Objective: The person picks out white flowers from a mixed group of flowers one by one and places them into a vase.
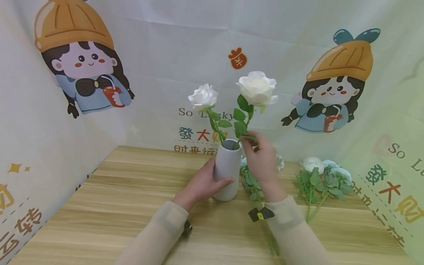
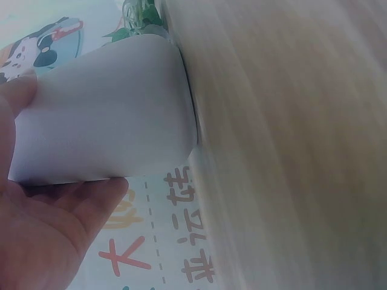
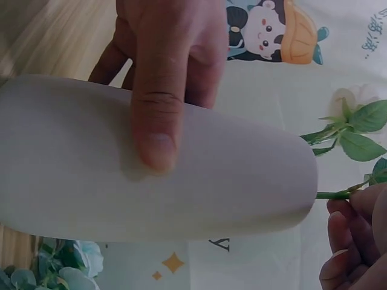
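"What has the right hand [image 1: 263, 162] got?"

"A stem [image 3: 331, 196], pinched between thumb and fingers just above the rim of the vase [image 1: 228, 176]. It belongs to the big rose [image 1: 257, 88]."

"Is that stem in the vase?"

"It runs down into the mouth. How deep it goes, I can't tell; the wall hides it."

"And the left hand [image 1: 203, 182]?"

"Wrapped round the vase, thumb across the near face, fingers behind. The vase stands about upright on the table [image 1: 132, 206]."

"Anything else in it?"

"The small rose [image 1: 203, 97]. Its stem also rises from the mouth and leans left, well apart from the big bloom. Both are white, with green leaves."

"What's around them?"

"Just right of the vase, partly behind the right hand, lie pale flowers [image 1: 251, 182], their stems running under the forearm toward the near side. Farther right lies another group, a white flower [image 1: 311, 165] touching pale blue ones [image 1: 339, 173]."

"And past the table?"

"A printed cloth [image 1: 172, 44], with cartoon figures in orange hats, a red pouch and lettering. Each beige sleeve [image 1: 286, 213] has something black at the wrist."
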{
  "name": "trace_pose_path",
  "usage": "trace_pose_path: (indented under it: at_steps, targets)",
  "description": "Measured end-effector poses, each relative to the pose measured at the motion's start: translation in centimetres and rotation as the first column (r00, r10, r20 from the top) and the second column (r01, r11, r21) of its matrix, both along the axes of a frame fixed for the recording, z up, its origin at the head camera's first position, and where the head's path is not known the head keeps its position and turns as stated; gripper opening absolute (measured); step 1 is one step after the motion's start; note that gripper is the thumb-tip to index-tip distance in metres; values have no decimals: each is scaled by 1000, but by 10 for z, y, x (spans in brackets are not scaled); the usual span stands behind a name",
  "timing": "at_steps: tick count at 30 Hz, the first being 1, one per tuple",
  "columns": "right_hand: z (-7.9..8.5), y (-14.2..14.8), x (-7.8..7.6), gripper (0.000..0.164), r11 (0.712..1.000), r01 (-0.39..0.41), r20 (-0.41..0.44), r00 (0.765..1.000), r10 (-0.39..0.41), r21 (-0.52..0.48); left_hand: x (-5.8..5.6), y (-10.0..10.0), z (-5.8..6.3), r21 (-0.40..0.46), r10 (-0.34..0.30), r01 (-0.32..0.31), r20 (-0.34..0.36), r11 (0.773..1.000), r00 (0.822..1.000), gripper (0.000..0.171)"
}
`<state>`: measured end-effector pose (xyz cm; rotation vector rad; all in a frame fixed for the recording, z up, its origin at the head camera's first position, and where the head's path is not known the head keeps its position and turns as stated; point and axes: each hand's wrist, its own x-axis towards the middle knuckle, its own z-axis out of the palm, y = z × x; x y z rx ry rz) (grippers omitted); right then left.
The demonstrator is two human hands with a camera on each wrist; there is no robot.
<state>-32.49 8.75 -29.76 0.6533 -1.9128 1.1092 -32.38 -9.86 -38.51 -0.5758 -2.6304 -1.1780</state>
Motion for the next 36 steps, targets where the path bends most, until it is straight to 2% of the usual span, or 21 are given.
trace_pose_path:
  at_steps: [4, 10, 16, 20, 25, 36]
  targets:
    - [-3, -2, -1, 8, 999, 19, 46, 999, -20, 35, -1, 0, -1, 4, -7, 7, -12, 1000, 1000, 89]
    - [-5, -1, -1, 12, 996, 60, 178, 981, -71, 67, 0, 0, 0, 7, -13, 13, -3, 1000, 1000, 90]
    - [-5, -3, -2, 19, 997, 76, 284, 955, -79, 21, 0, 0, 1, 4, -10, 10, -11, 1000, 1000, 91]
    - [-5, -3, -2, 17, 998, 60, 260, 964, -57, -5, -1, 0, 0, -2, -14, 14, -18, 1000, 1000, 92]
    - [-3, -3, -1, 13, 999, 24, 198, 980, -29, 26, -1, 0, 0, -4, -13, 13, -19, 1000, 1000, 92]
    - [-2, 0, 0, 13, 999, -2, 177, 984, -8, 54, 1, -1, 1, 9, -18, 19, -21, 1000, 1000, 93]
